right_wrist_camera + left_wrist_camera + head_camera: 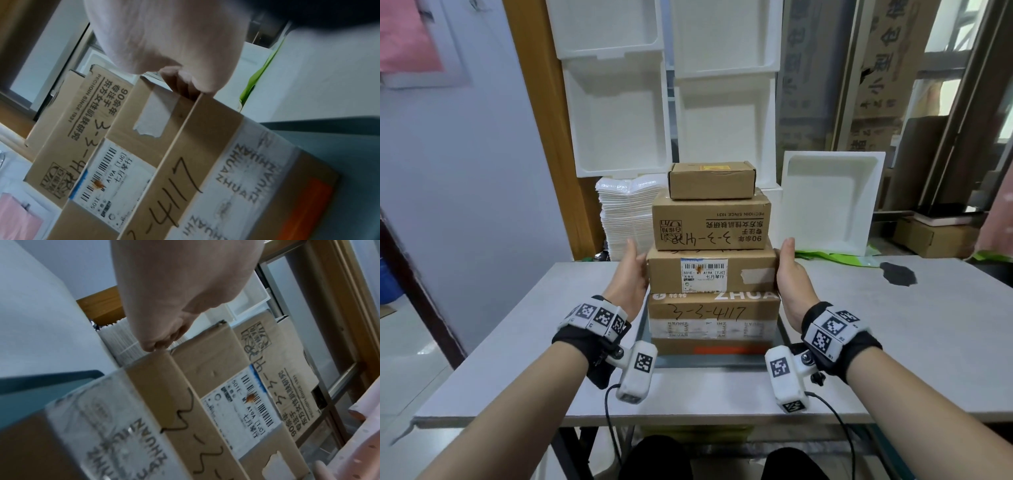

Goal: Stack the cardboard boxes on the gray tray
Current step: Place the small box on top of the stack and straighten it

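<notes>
Four cardboard boxes stand stacked on the gray tray. The bottom box carries ZHUAN tape and "3-3-4117". On it sits a box with a barcode label, then a printed box, then a small box on top. My left hand presses flat against the labelled box's left side, thumb up. My right hand presses its right side the same way. In the wrist views the left hand and right hand reach along that box, fingertips at its far edge.
The tray sits mid-table, near the front edge. Behind the stack are a pile of white foam sheets, tall white foam boxes and a leaning foam tray. A dark stain and a green bag lie at the right.
</notes>
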Motion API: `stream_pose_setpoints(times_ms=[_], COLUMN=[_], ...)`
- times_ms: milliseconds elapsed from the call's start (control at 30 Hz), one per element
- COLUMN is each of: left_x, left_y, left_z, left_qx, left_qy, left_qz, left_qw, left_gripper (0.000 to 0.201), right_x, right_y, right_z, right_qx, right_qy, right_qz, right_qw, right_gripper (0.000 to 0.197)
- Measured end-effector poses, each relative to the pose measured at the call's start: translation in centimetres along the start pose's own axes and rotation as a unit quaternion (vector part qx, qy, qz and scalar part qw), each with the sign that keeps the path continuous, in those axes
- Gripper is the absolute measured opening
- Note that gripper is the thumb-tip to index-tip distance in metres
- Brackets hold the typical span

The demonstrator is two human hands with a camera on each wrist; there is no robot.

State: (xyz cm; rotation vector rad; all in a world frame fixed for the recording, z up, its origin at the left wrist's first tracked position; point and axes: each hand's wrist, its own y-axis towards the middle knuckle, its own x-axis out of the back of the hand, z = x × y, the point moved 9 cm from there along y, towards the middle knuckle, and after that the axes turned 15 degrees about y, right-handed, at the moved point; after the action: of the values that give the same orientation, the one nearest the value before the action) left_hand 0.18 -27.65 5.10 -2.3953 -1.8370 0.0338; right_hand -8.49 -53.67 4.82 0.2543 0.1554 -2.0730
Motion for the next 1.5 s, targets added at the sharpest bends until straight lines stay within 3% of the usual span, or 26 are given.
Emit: stream_pose_setpoints(times_ms=[433,567,800,967,1200,1500], left_x=[-1.6,-1.4,-1.6,-0.1,4.1,3.4], left_y=[-0.2,-0.4,-0.7,-0.7,0.1,-0.5], left_z=[2.2,3.1,7.6,9.1,10.3,11.8], left_qx=[0.022,0.029,0.062,0.071,0.086,0.103], left_qy=[-0.008,-0.028,-0.039,-0.022,-0.041,-0.032], left_qz=[0.009,0.010,0.027,0.025,-0.049,-0.032], left_qw=[1.000,0.999,0.997,0.997,0.994,0.994], left_gripper=[0.067,0.072,0.077,0.082,0.082,0.082], right_x=[0.6,1.0,2.2,3.6,6.4,7.2], right_y=[-0.3,0.1,-0.4,-0.4,0.2,0.0], right_z=[-2.1,-4.0,-7.5,-8.3,-8.5,-10.3], right_qx=[0.010,-0.017,-0.079,-0.091,-0.092,-0.120], right_qy=[-0.026,0.026,0.070,0.032,0.015,-0.003], right_qz=[0.001,-0.003,-0.008,-0.015,-0.067,-0.074], right_qw=[1.000,1.000,0.994,0.995,0.993,0.990], right_gripper=[0.060,0.071,0.063,0.076,0.084,0.085])
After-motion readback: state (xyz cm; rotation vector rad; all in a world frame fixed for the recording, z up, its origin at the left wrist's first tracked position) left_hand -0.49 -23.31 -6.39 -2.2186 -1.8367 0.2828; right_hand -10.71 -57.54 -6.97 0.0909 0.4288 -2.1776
